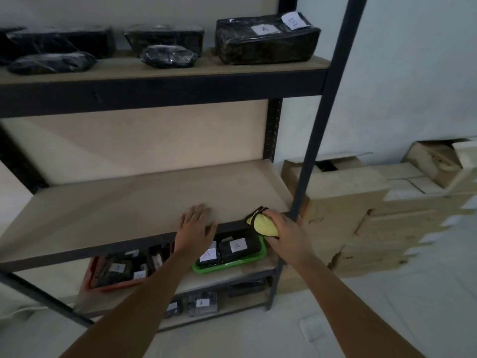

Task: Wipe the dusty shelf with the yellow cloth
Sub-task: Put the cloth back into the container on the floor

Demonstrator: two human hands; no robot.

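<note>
head camera, the only view we've got: your right hand (282,229) is closed around the bunched yellow cloth with dark trim (262,223), fingers wrapped over the top of it, and that wad sits right at the front edge of the bare pale-brown board shelf (144,200), near its right corner, just beside the dark metal upright post (313,151). balled up like that it gives you a firm pad to push with, though i'd judge only a small face of it can meet the board. your left hand (197,224) lies flat on the shelf's front lip, fingers together and extended, thumb out to the side, gripping nothing; it looks like a brace so you can lean in. the cloth parked at the right corner suggests a sweep leftward across the board, and that bracing hand sits in the path.

now the surface: the board is matte and empty, so nothing needs shifting. the light is dim and i can't make out the dust itself.

around you: black plastic-wrapped parcels (265,40) on the shelf above, a green plastic tray (232,264) and an orange plastic crate (103,285) of labelled packs below, stacked brown cardboard boxes (361,215) to the right against a pale wall, pale floor underneath.
</note>
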